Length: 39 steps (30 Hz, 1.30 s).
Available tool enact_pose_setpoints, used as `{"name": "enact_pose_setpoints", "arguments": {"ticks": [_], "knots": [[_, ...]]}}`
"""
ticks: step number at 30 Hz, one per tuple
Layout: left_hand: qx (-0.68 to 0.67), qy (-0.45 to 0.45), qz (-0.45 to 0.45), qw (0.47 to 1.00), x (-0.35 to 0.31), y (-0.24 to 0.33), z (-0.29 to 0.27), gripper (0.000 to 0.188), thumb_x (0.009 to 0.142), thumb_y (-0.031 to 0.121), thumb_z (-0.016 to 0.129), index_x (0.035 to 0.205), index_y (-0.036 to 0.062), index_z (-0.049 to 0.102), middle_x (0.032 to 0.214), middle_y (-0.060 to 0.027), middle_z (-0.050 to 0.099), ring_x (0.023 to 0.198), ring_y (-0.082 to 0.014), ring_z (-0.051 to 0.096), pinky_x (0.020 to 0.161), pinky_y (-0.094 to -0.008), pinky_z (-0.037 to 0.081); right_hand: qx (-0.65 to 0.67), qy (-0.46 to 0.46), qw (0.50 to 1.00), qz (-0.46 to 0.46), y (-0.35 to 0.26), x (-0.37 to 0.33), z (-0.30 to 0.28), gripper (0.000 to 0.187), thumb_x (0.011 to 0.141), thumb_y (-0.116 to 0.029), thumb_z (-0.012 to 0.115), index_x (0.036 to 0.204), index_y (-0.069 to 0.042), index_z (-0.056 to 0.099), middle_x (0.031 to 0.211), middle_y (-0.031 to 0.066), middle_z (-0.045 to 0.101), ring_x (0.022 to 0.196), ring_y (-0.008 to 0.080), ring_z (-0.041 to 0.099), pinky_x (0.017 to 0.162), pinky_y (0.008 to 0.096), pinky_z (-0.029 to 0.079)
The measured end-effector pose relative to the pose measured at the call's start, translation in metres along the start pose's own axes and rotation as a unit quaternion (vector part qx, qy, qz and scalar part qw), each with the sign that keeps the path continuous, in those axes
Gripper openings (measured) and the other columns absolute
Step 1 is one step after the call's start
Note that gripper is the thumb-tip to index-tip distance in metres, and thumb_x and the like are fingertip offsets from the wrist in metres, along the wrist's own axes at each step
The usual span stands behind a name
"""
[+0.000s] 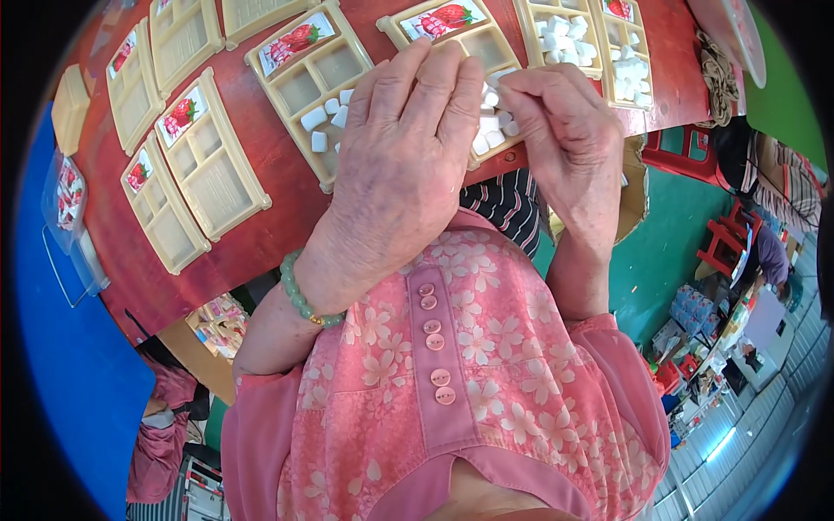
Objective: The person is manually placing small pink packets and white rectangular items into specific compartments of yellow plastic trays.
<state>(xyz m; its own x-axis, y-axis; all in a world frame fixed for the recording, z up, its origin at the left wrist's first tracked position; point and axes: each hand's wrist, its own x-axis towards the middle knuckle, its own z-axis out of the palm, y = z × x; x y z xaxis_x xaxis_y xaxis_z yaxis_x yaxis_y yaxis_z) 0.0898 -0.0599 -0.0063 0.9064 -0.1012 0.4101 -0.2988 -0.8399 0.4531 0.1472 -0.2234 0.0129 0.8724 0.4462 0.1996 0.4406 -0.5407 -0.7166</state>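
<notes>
Beige compartment trays, each with a strawberry picture in one section, are spread over the table. My left hand, with a green bead bracelet at the wrist, reaches palm down across two of them, its fingers stretched out. Under and beside it, one tray holds small white marshmallow-like pieces in its near compartment. My right hand is at the tray on its left, thumb and forefinger pinched together, with a white piece showing at the tips. More white pieces lie in that tray between my hands.
Two trays with white pieces stand at the far right of the red table. Trays without white pieces lie to the left. A coil of rope hangs at the right edge. Below are an open cardboard box and red stools.
</notes>
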Motion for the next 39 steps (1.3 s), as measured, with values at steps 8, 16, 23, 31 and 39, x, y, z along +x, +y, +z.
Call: {"name": "enact_pose_setpoints", "arguments": {"ticks": [8, 16, 23, 31, 39], "knots": [[0.016, -0.069, 0.009, 0.997, -0.004, 0.004, -0.004, 0.053, 0.079, 0.009, 0.072, 0.128, -0.0031, 0.059, 0.138, -0.0149, 0.054, 0.134, -0.0329, 0.045, 0.108, -0.0506, 0.040, 0.004, -0.013, 1.000, 0.016, 0.001, -0.008, -0.008, 0.010, 0.088, 0.004, 0.068, 0.098, 0.003, 0.069, 0.093, 0.0067, 0.065, 0.082, 0.0105, 0.062, 0.072, 0.0223, 0.049], [0.006, -0.123, 0.043, 0.991, -0.007, 0.003, -0.001, 0.057, 0.082, 0.018, 0.072, 0.134, 0.0020, 0.057, 0.147, -0.0086, 0.049, 0.140, -0.0277, 0.041, 0.113, -0.0508, 0.033, -0.027, 0.049, 0.998, 0.027, 0.012, -0.004, -0.012, 0.010, 0.085, 0.001, 0.070, 0.095, -0.001, 0.070, 0.087, 0.0082, 0.065, 0.079, 0.0194, 0.063, 0.070, 0.0296, 0.050], [-0.009, -0.148, 0.032, 0.988, -0.004, 0.008, -0.005, 0.064, 0.079, 0.021, 0.074, 0.136, 0.0006, 0.054, 0.149, -0.0102, 0.047, 0.142, -0.0274, 0.038, 0.114, -0.0519, 0.030, -0.055, 0.057, 0.996, 0.028, 0.009, 0.002, -0.010, 0.011, 0.084, -0.002, 0.071, 0.094, -0.004, 0.070, 0.082, 0.0107, 0.063, 0.079, 0.0294, 0.062, 0.068, 0.0373, 0.050], [-0.010, -0.152, 0.040, 0.987, 0.000, 0.006, -0.002, 0.072, 0.076, 0.024, 0.076, 0.139, 0.0008, 0.051, 0.150, -0.0107, 0.045, 0.142, -0.0265, 0.037, 0.115, -0.0532, 0.030, -0.131, 0.007, 0.991, -0.026, 0.009, 0.006, -0.011, 0.015, 0.086, 0.001, 0.067, 0.101, -0.002, 0.070, 0.090, 0.0095, 0.064, 0.080, 0.0237, 0.065, 0.069, 0.0312, 0.051], [-0.039, -0.157, 0.025, 0.987, 0.003, 0.009, -0.005, 0.082, 0.072, 0.030, 0.078, 0.143, 0.0029, 0.047, 0.151, -0.0082, 0.043, 0.143, -0.0251, 0.036, 0.116, -0.0534, 0.027, -0.069, 0.025, 0.997, -0.003, 0.009, 0.009, -0.026, 0.014, 0.091, 0.004, 0.061, 0.103, 0.000, 0.068, 0.096, 0.0096, 0.064, 0.082, 0.0194, 0.064, 0.071, 0.0300, 0.051]]}}
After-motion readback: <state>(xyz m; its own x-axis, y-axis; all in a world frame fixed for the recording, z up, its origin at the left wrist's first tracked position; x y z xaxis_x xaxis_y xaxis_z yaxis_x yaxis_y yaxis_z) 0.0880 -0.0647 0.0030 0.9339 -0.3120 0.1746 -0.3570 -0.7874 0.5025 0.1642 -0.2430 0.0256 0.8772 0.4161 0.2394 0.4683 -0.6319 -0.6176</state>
